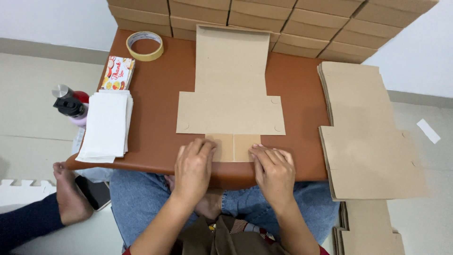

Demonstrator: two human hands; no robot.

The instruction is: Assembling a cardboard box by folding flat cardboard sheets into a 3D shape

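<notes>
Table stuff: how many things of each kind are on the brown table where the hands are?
Flat cardboard box blank under the left hand and right hand: 1
Stack of cardboard blanks: 1
Tape roll: 1
Pile of white paper: 1
Colourful card pack: 1
Total: 5

One view only: head cam, looking almost straight down from above the person's lap onto the brown table [155, 89], fairly close. Facing fwd toward the stacked cardboard boxes [283, 19] at the far edge by the wall. Frame bottom catches knees, sides show floor.
</notes>
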